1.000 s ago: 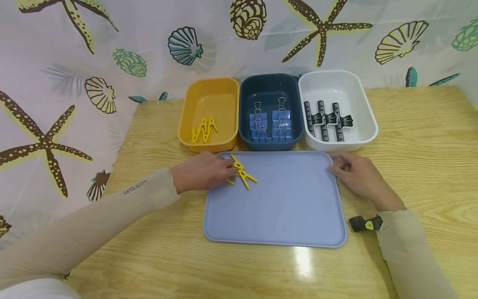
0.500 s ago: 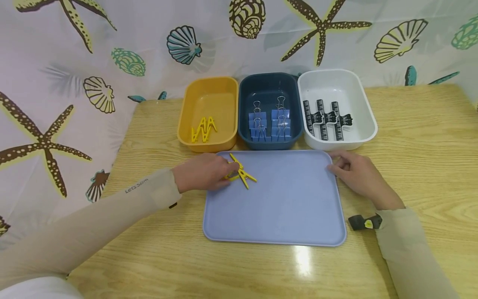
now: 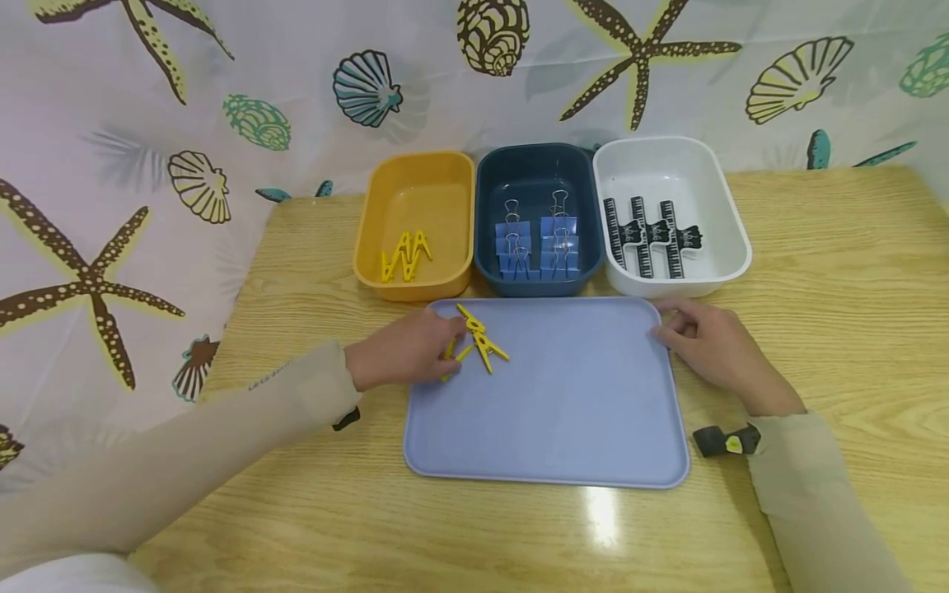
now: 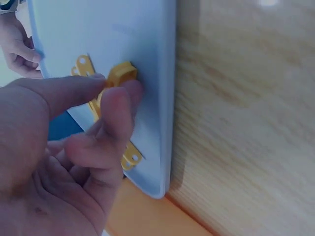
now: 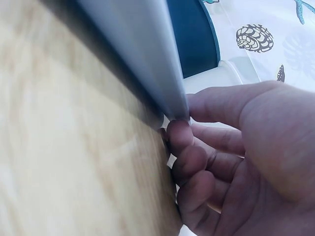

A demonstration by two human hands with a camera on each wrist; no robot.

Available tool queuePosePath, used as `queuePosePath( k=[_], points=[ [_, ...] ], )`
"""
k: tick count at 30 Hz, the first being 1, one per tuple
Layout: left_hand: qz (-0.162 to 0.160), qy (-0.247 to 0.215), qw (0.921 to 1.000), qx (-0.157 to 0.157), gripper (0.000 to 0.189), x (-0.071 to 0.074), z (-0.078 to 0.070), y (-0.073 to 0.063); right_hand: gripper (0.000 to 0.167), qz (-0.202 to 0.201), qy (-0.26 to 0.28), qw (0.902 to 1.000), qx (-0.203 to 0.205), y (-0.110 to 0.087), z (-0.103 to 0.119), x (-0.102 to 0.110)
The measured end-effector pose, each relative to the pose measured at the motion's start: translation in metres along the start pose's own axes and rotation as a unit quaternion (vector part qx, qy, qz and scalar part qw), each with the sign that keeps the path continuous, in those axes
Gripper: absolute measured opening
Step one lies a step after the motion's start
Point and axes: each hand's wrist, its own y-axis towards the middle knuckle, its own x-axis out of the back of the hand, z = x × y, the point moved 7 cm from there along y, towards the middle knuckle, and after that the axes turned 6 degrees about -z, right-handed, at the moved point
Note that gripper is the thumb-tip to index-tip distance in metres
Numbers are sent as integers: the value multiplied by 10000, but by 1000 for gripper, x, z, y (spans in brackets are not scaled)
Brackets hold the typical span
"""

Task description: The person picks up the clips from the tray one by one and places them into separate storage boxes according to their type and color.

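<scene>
My left hand (image 3: 406, 349) is over the upper left of the pale blue tray (image 3: 563, 412). Its thumb and fingertips pinch a yellow clothespin (image 4: 122, 73), partly covered by the fingers. Right beside it on the tray lie more yellow clothespins (image 3: 485, 346), close together. At the tray's upper right corner, my right hand (image 3: 715, 346) grips the rim. The right wrist view shows the thumb on one side of that tray edge (image 5: 152, 54) and curled fingers at the other.
Behind the tray stand three bins side by side: a yellow bin (image 3: 433, 202) with several yellow clothespins, a dark blue bin (image 3: 534, 169) with blue binder clips (image 3: 558, 247), and a white bin (image 3: 719, 239) with black-and-white clips (image 3: 643, 239). A patterned cloth (image 3: 445, 99) hangs behind the table.
The left hand has shifted slightly left and toward the front, turning a little, with a clothespin between its fingers. The right hand stays on the tray's corner.
</scene>
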Motion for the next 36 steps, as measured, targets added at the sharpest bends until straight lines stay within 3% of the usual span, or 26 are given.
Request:
queuePosePath(
  k=[4,7,15,21,27,36],
  points=[
    [-26,285,9987,417,33,2,3,-4,34,12,-14,10000,-4,0,-1,0],
    [-177,664,9967,442,39,7,2,-7,33,-19,-36,10000,13,0,-1,0],
    [-297,1122,9921,-483,63,11,-8,-14,31,-93,-137,9998,55,-1,0,1],
    [-405,1403,9854,-879,65,8,-12,-16,32,-74,-101,9999,51,-1,-1,1],
    [-419,1511,9810,-1146,60,5,-15,-17,30,-99,-151,9998,59,-1,0,1],
    [-413,1695,9781,-1137,58,2,-13,-18,32,-73,-128,9998,92,-1,1,1]
  ],
)
